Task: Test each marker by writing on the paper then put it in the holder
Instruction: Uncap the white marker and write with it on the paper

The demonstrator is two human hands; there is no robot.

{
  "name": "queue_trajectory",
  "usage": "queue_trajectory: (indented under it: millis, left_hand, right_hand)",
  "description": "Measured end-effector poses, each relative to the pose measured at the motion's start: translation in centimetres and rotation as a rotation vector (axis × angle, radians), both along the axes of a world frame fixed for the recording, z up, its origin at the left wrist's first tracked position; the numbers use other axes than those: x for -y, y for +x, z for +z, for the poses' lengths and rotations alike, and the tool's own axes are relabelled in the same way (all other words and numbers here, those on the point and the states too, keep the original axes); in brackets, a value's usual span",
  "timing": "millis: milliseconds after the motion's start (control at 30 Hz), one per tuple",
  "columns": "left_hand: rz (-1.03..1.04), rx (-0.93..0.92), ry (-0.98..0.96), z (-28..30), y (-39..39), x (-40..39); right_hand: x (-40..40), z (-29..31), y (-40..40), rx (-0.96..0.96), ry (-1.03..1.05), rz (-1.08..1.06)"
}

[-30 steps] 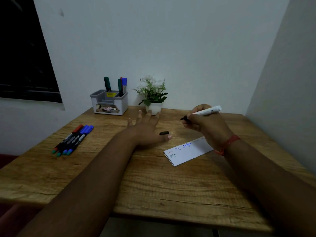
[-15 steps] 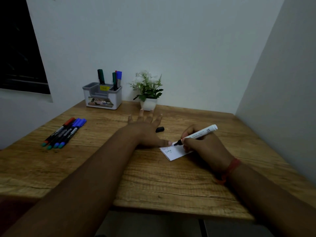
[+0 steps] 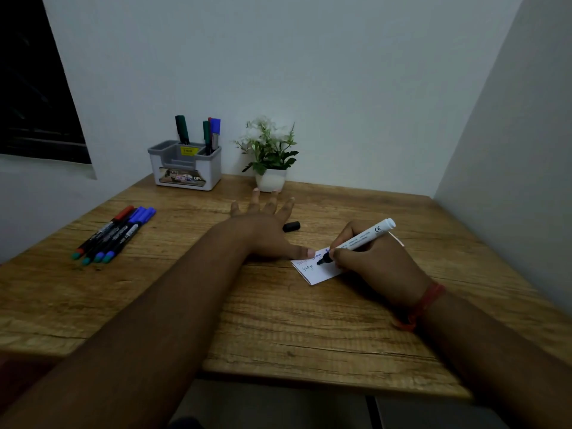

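Wood-grain table [image 3: 278, 329] fills the lower half of the frame, set into a corner of plain white walls, with a dark window [image 3: 34, 82] at the upper left.

At centre right, the right hand [image 3: 380, 261], with a red band [image 3: 424, 305] at the wrist, is closed around a white marker [image 3: 362, 239]. The marker's long axis slants from upper right down to lower left, and its dark tip touches a small white paper [image 3: 318, 274] that already carries a few handwritten words. The left hand [image 3: 266, 227] lies flat with fingers spread, palm down on the table, its thumb pressing the paper's upper left edge. A black cap [image 3: 291, 226] lies on the wood just above the paper, beside the left hand.

At the left of the frame, four capped markers [image 3: 114, 233] lie side by side, slanting from lower left to upper right: one with a red cap, the others blue.

At the back, centre left, a white and grey holder [image 3: 185, 168] stands against the wall. Markers stand upright in its rear compartments: one dark green on the left, and a green, a red and a blue one together on the right. Its front compartment looks empty. Just to its right stands a small potted plant [image 3: 269, 153] with white flowers.
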State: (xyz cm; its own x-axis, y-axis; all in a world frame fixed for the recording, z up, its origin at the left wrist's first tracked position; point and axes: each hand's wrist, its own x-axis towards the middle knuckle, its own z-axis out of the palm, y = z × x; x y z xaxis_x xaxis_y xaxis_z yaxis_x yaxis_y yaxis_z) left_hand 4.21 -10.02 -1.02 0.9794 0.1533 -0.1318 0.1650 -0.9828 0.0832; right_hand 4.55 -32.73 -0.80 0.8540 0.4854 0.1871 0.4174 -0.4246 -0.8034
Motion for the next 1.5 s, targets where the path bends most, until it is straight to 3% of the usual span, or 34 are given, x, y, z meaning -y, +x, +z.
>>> queue_trajectory:
  millis: [1500]
  left_hand:
    - [-0.017, -0.009, -0.017, -0.06, 0.11, -0.06]
  right_hand:
    - [-0.13, -0.12, 0.53, 0.000, -0.012, -0.090]
